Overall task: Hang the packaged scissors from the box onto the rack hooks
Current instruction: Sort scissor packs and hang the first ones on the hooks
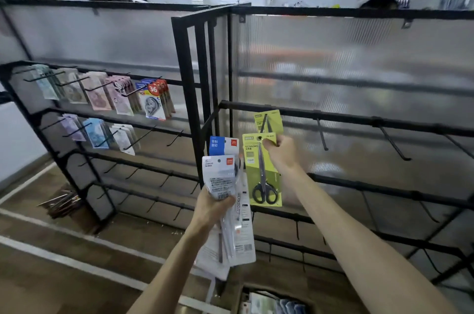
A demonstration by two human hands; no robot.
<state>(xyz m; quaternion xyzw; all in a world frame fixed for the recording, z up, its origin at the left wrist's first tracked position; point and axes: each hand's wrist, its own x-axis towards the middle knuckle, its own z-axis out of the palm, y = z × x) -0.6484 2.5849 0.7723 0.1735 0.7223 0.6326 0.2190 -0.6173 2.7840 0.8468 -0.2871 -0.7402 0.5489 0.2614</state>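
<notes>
Dim, even light w/ motion blur up top, wide-angle bending at edges.

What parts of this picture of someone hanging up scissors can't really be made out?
All in the head view:
- The hook behind the green scissors pack: the pack and the right hand hide it, so whether the pack is hung is unclear.
- How many white packs the left hand holds: they overlap.
- The box: the bottom edge cuts it off.
- The goods behind the ribbed panel: blurred by it.
</notes>
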